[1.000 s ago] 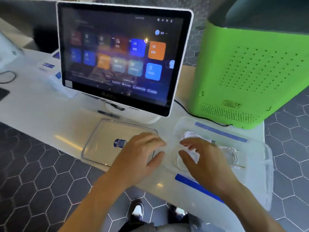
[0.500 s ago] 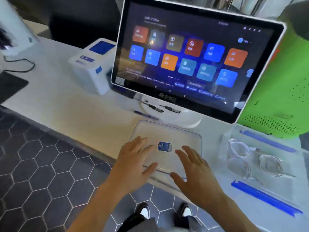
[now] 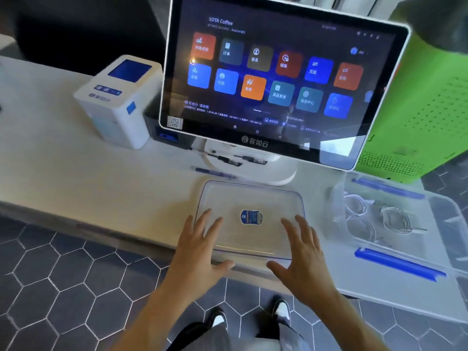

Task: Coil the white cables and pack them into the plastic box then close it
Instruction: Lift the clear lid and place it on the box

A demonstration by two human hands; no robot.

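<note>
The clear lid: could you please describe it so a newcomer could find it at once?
Start at the big touchscreen monitor; on the white counter just before its base lies the clear lid, between both hands. Unlike the open plastic box to its right, it is flat and bears a blue sticker.

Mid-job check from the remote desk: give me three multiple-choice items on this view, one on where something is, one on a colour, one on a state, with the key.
1. Where does the clear plastic lid with the blue sticker lie?
A. On the box
B. On the white counter, in front of the touchscreen's stand
C. On the floor

2. What colour are the clips along the long edges of the clear plastic box?
A. Blue
B. Red
C. Green

3. What state is the box in?
A. Closed and latched
B. Open and empty
C. Open, with coiled white cables inside

Key: 1 B, the lid lies flat on the counter below the touchscreen, with the left hand and right hand spread at its near edge. 2 A, both clips are blue. 3 C, the box has no lid on and coils show inside.
</note>
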